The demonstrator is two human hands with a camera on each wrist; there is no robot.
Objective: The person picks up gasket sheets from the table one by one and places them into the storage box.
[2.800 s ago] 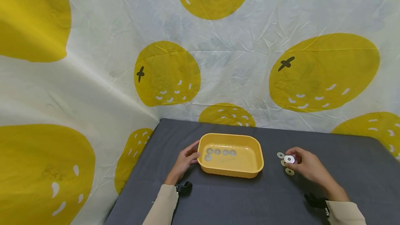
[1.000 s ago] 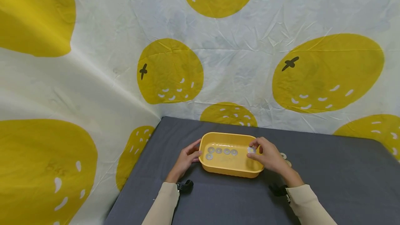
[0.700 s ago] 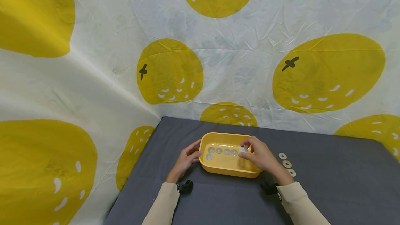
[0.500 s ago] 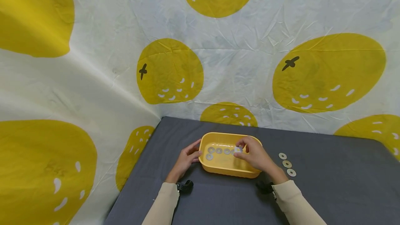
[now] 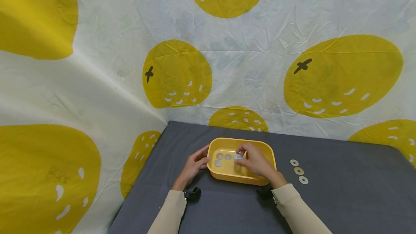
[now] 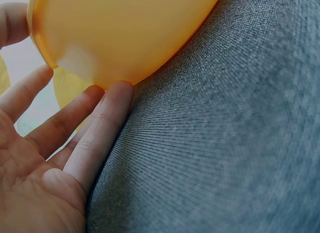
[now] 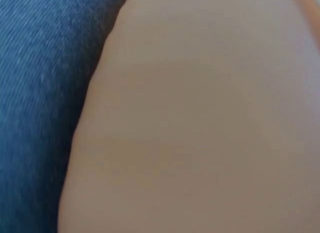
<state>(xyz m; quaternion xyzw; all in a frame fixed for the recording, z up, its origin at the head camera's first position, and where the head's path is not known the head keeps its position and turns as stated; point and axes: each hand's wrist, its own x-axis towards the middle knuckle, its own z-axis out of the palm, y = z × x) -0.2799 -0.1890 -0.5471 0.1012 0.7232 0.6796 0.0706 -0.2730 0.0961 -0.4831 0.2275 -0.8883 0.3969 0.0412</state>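
A yellow plastic bin (image 5: pixel 227 176) stands on the dark cloth, with several flat metal washers (image 5: pixel 217 163) lying inside at its left end. My left hand (image 5: pixel 191 169) rests against the bin's left end; in the left wrist view its nearly straight fingers (image 6: pixel 102 133) touch the bin's outer wall. Inside the bin, my right hand (image 5: pixel 255 160) pinches a shiny washer (image 5: pixel 238 156) between thumb and fingertips, over the row of washers. The hand and held washer hide part of that row. The right wrist view is filled by a blurred tan surface, so no fingertips show there.
Right of the bin, three more washers (image 5: pixel 299 170) lie in a slanting line on the dark grey cloth (image 5: pixel 351 190). A white curtain (image 5: pixel 247 68) with yellow fruit prints hangs behind the table and along its left side.
My right hand has picked a washer from the group at the right, carried it into the bin and moved it left over the row. The left hand stays at the bin's end.
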